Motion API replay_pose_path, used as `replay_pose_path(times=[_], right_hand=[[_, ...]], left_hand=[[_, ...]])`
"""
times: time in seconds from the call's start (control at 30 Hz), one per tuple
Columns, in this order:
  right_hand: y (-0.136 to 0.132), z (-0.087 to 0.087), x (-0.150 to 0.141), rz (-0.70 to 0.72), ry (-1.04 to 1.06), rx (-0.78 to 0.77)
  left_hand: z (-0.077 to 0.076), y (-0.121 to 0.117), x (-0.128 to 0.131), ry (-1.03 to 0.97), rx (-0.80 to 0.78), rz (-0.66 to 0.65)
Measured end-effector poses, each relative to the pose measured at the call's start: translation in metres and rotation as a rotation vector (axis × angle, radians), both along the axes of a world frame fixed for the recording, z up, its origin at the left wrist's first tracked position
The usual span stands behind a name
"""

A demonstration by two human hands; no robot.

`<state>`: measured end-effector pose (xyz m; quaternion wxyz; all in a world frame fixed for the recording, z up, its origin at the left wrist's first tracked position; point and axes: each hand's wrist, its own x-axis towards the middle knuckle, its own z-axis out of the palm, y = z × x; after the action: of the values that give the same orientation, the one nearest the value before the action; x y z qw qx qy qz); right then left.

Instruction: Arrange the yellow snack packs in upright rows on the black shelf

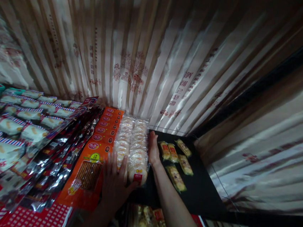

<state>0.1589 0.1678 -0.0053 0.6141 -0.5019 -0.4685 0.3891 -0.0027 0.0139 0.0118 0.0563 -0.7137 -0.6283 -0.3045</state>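
Observation:
Two columns of clear-wrapped, pale round cakes [138, 158] run back toward the curtain on a black shelf. My left hand [115, 179] is open, its fingers spread over the near end of the left column and the edge of the orange snack packs [88, 173]. Its thumb points toward the front cake, which has a red label. Against the right side of the columns, my right hand [153, 150] stands on edge with its fingers stretched forward. Right of it lie several small yellow-wrapped bars [176, 178], loose on the black surface.
Dark foil packs [60, 154] overlap left of the orange ones, beside rows of white and green bags [8, 153]. More yellow-wrapped bars [146, 223] fill a container below my arms. A red perforated basket [42, 217] is at lower left. A printed pleated curtain [135, 55] hangs behind.

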Motion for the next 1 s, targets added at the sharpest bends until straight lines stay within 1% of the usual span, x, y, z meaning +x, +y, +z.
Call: replay_pose_path(times=[0.07, 0.1, 0.2, 0.3, 0.37, 0.43, 0.5, 0.67, 0.73, 0.87, 0.93, 1.0], right_hand=[[0.011, 0.007, 0.002, -0.006, 0.073, -0.080], [0.015, 0.011, 0.001, 0.014, 0.111, -0.110], [0.020, 0.020, -0.008, 0.142, 0.203, -0.149], [0.016, 0.024, -0.016, 0.235, 0.257, -0.184], [0.013, 0.025, -0.016, 0.224, 0.276, -0.198], [0.013, 0.025, -0.011, 0.167, 0.295, -0.202], [0.019, 0.026, -0.007, 0.124, 0.312, -0.193], [0.039, 0.031, -0.004, 0.118, 0.323, -0.165], [0.044, 0.033, -0.005, 0.137, 0.326, -0.164], [0.049, 0.032, -0.006, 0.249, 0.332, -0.156], [0.050, 0.030, -0.005, 0.255, 0.332, -0.160], [0.051, 0.030, -0.004, 0.223, 0.334, -0.176]], left_hand=[[-0.001, 0.001, -0.001, 0.007, 0.009, -0.008], [-0.002, 0.001, -0.001, 0.005, 0.011, -0.011], [-0.003, 0.003, 0.000, -0.008, 0.009, -0.014], [-0.003, 0.004, 0.001, -0.011, 0.009, -0.018], [-0.003, 0.004, 0.001, -0.011, 0.005, -0.021], [-0.003, 0.005, 0.001, -0.015, -0.004, -0.020], [-0.003, 0.005, 0.000, -0.016, -0.008, -0.021], [-0.005, 0.007, -0.001, -0.003, 0.021, -0.036], [-0.005, 0.008, -0.002, -0.003, 0.013, -0.035], [-0.004, 0.009, -0.003, -0.005, -0.014, -0.060], [-0.004, 0.009, -0.004, -0.005, -0.022, -0.068], [-0.004, 0.009, -0.005, -0.006, -0.024, -0.070]])
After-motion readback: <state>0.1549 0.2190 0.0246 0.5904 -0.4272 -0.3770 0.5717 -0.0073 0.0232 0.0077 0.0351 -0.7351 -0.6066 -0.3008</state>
